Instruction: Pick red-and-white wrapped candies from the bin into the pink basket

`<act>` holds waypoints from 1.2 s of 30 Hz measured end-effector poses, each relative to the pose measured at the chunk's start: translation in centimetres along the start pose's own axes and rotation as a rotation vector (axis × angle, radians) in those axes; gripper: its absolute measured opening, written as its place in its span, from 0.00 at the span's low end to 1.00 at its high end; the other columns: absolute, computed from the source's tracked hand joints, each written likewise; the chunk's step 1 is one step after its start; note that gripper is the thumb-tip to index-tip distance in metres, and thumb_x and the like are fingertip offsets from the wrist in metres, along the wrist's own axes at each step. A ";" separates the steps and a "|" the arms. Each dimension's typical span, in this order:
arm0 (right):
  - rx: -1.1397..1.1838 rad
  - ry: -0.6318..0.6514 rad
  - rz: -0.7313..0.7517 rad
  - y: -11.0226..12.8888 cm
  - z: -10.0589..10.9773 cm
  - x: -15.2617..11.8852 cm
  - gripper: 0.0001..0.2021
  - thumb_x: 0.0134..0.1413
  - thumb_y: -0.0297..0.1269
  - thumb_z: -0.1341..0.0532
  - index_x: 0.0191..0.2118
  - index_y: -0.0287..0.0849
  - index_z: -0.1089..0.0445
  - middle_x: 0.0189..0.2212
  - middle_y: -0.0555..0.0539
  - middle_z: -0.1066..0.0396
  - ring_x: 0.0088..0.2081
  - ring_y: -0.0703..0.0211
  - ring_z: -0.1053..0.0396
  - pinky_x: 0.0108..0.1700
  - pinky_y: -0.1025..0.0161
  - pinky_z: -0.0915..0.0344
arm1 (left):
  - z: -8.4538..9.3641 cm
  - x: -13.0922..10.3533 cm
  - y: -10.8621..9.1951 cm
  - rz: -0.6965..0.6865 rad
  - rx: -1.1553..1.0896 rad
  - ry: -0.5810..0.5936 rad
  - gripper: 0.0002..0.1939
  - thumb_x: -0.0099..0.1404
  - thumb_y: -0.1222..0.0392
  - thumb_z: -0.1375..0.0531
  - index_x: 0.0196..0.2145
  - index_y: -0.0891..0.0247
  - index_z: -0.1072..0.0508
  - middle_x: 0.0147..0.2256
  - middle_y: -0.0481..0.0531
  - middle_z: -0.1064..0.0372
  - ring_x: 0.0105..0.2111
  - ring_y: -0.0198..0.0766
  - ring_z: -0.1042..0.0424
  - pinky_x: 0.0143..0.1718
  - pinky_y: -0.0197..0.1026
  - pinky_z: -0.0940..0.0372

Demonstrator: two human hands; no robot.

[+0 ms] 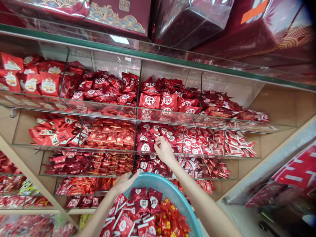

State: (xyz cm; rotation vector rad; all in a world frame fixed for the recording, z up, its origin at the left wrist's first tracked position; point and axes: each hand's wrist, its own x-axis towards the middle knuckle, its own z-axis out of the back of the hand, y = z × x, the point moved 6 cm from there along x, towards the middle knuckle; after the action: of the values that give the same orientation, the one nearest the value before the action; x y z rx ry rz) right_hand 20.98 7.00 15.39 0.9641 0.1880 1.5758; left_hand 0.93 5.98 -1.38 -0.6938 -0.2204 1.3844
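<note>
My left hand (pixel 124 182) grips the near-left rim of a round blue plastic basket (pixel 190 205), thumb along the edge. Inside lie small red packets: dark red ones with white heart labels (pixel 154 201), red-and-white ones (pixel 124 225) and bright red ones with gold print (pixel 170 217). My right hand (pixel 164 149) reaches over the basket into a middle shelf compartment. Its fingers are bent together at the dark red packets with round white labels (pixel 144 147), apparently pinching one; the fingertips are partly hidden.
Glass-fronted shelves (pixel 106 149) with clear dividers hold several kinds of red packets. Large dark red boxes (pixel 118 14) stand on the glass shelf (pixel 86 44) above. A wooden side panel (pixel 269 161) slants at the right; red bags (pixel 296 168) hang beyond it.
</note>
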 end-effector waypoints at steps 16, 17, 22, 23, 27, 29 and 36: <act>0.362 0.099 -0.179 -1.2 -2.0 1.3 0.09 0.36 0.37 0.42 0.26 0.42 0.43 0.19 0.57 0.39 0.23 0.67 0.39 0.28 0.67 0.42 | 0.1 -0.1 -0.4 -0.032 0.046 -0.007 0.37 0.52 0.31 0.61 0.40 0.62 0.30 0.45 0.58 0.33 0.46 0.52 0.35 0.44 0.43 0.43; 0.387 0.104 -0.166 -0.9 -1.8 1.2 0.09 0.37 0.37 0.43 0.26 0.42 0.44 0.20 0.57 0.39 0.23 0.67 0.39 0.29 0.67 0.42 | 0.1 -0.1 -0.4 -0.033 0.049 -0.009 0.37 0.52 0.31 0.61 0.40 0.62 0.30 0.45 0.58 0.33 0.46 0.52 0.35 0.44 0.44 0.42; 0.505 0.121 0.039 1.6 0.3 0.4 0.07 0.42 0.36 0.45 0.28 0.43 0.45 0.22 0.54 0.40 0.25 0.67 0.40 0.30 0.67 0.41 | 0.3 -0.4 -0.8 -0.062 0.042 -0.006 0.37 0.53 0.31 0.62 0.38 0.61 0.30 0.43 0.58 0.31 0.43 0.51 0.33 0.42 0.44 0.42; 0.502 0.108 0.088 2.2 0.9 0.0 0.06 0.43 0.36 0.45 0.28 0.43 0.45 0.23 0.54 0.40 0.25 0.67 0.40 0.30 0.66 0.41 | 0.3 -0.4 -0.9 -0.067 0.036 -0.001 0.37 0.52 0.30 0.62 0.37 0.61 0.29 0.43 0.58 0.31 0.43 0.51 0.33 0.42 0.44 0.42; 0.511 -0.007 0.125 3.3 3.4 -2.5 0.06 0.47 0.37 0.45 0.30 0.44 0.45 0.26 0.52 0.40 0.28 0.66 0.39 0.32 0.66 0.39 | 0.4 -0.4 -0.8 -0.020 0.031 -0.008 0.38 0.51 0.29 0.61 0.37 0.62 0.30 0.42 0.59 0.30 0.43 0.52 0.33 0.41 0.43 0.41; 0.569 -0.040 0.064 2.8 3.6 -4.4 0.07 0.48 0.38 0.45 0.31 0.44 0.45 0.28 0.52 0.40 0.28 0.66 0.39 0.31 0.66 0.39 | 0.3 -0.4 -0.8 -0.031 0.034 0.000 0.38 0.51 0.29 0.61 0.37 0.62 0.30 0.41 0.59 0.30 0.42 0.52 0.33 0.39 0.43 0.41; 0.598 0.130 -0.174 -4.4 -2.8 -11.4 0.06 0.46 0.36 0.45 0.27 0.44 0.46 0.24 0.53 0.43 0.25 0.65 0.42 0.28 0.66 0.40 | 0.1 -0.3 -0.7 -0.039 0.036 0.008 0.37 0.52 0.30 0.62 0.36 0.63 0.30 0.39 0.58 0.29 0.40 0.51 0.32 0.38 0.43 0.41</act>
State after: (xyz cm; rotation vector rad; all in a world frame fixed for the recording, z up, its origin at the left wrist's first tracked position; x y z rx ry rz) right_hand 21.74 -0.78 5.58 1.2591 0.8474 1.4441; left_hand 1.42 5.67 -0.84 -0.6623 -0.2014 1.3453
